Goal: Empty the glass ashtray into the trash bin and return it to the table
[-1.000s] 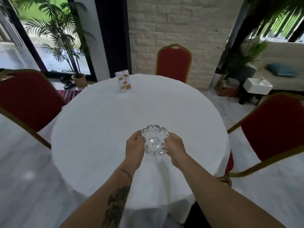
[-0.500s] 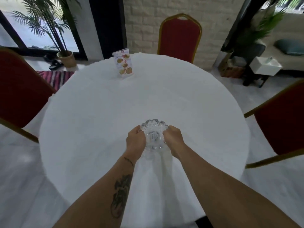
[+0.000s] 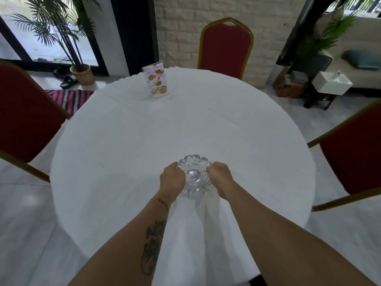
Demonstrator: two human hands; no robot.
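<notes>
A clear cut-glass ashtray with a scalloped rim is over the near part of the round table, which wears a white cloth. My left hand grips its left side and my right hand grips its right side, fingers curled round the rim. I cannot tell whether the ashtray rests on the cloth or hovers just above it. Its bowl looks clean. No trash bin is in view.
A standing menu card is at the table's far side. Red chairs with gold frames stand at the far side, the left and the right. A potted palm and a striped rug lie far left; a white box far right.
The view has closed in on the table and tilted down. Both hands keep hold of the ashtray, now over the table's near part.
</notes>
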